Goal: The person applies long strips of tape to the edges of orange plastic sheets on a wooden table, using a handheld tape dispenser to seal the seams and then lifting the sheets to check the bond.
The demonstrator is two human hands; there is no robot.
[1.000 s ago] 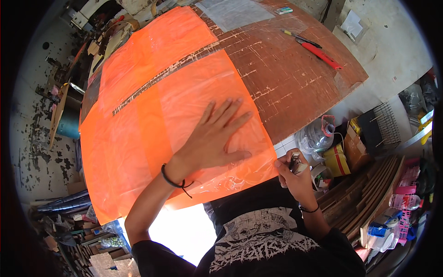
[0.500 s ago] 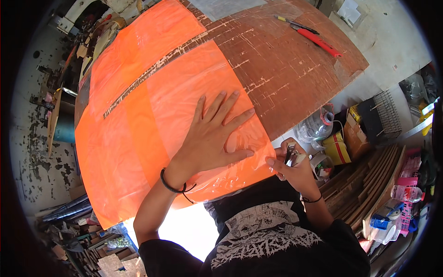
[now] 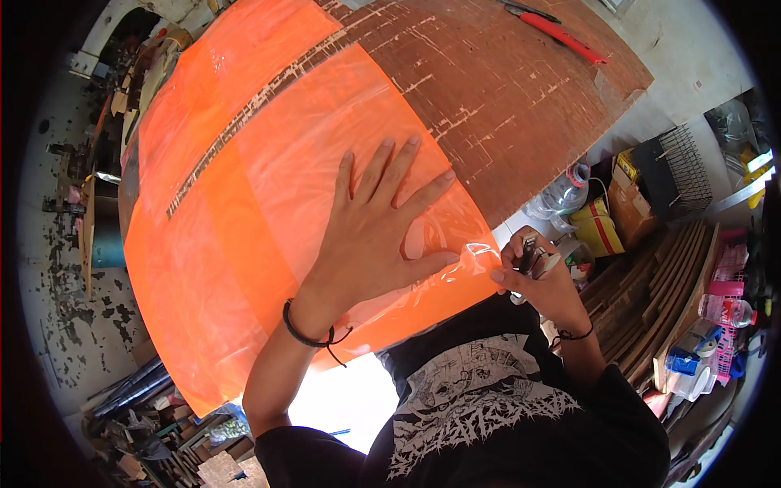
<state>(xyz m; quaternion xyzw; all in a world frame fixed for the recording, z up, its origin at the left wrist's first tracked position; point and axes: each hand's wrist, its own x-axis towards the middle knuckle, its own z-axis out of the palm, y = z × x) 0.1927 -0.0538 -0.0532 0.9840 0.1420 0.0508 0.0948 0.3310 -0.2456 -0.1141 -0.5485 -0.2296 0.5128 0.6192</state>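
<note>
The right hand [image 3: 543,281] has its grip clamped on a small dark-and-silver tool [image 3: 533,259], apparently a cutter, though its blade cannot be made out; its fingertips pinch the near right corner of the translucent orange plastic film sheet [image 3: 268,203]. A second ago that hand hung just off the sheet's edge; now it has closed on the corner, which lifts and curls slightly. That suggests work on this edge is starting.

The left hand [image 3: 378,236] lies flat on the sheet just left of that corner, fingers spread apart, holding nothing and pressing the film down. It has kept this place through the last second, so the sheet stays pinned.

The sheet covers the left and near part of the scored brown wooden bench [image 3: 521,89]; a bare strip of bench shows through a gap in the film farther up. At the bench's far right edge lies a long red-handled tool [image 3: 561,31], well apart from the sheet. Beyond the bench's right edge, a clear plastic bottle [image 3: 561,191] and a yellow box [image 3: 598,228] sit on the floor.
</note>
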